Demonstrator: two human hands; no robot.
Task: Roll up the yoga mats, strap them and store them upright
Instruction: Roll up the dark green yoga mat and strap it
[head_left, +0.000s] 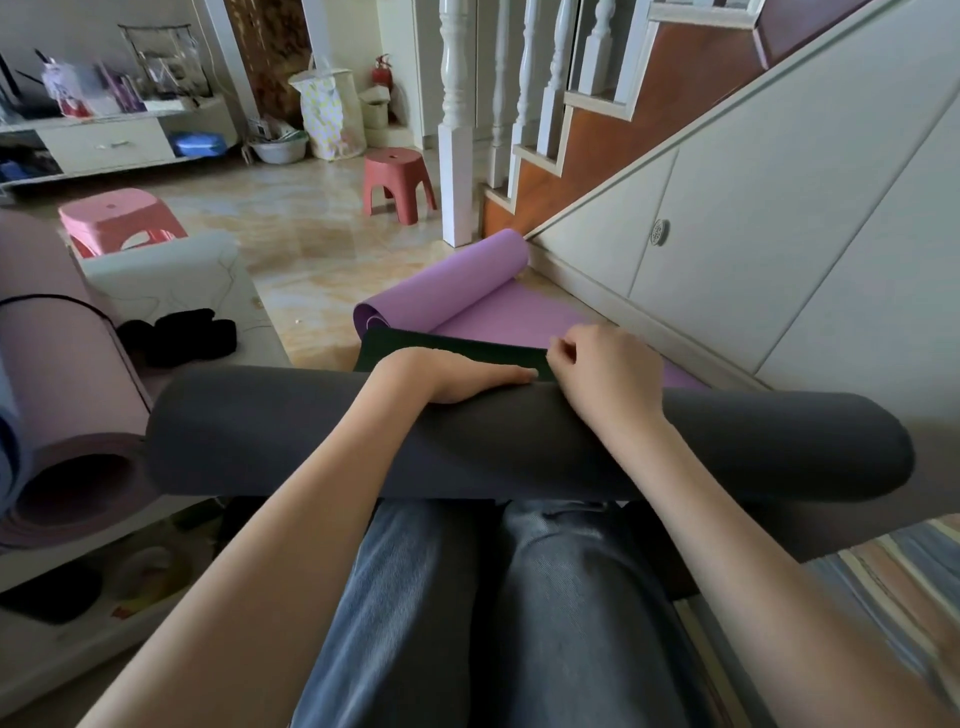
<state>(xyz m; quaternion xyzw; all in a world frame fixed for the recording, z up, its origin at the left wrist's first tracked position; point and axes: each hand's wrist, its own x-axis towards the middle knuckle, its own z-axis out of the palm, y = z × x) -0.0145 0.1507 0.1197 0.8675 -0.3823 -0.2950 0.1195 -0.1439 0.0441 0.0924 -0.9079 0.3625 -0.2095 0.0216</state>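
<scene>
A rolled dark grey yoga mat (270, 431) lies across my knees, its ends reaching left and right. My left hand (457, 376) lies flat on top of the roll with straight fingers pointing right. My right hand (602, 369) sits just beside it, fingers curled at the far edge of the roll, where a dark flap (415, 348) sticks out; whether it pinches the flap is unclear. Beyond, a purple yoga mat (483, 291) lies half unrolled on the floor. A rolled pink mat (67, 364) rests at the left. Black straps (182, 335) lie on the low white table.
A low white table (171, 280) stands left with a pink stool (119, 221) behind it. A red stool (397, 182) stands near the white stair post (456, 130). Stair-side cabinets (753, 218) run along the right. A striped cloth (883, 571) lies at my right.
</scene>
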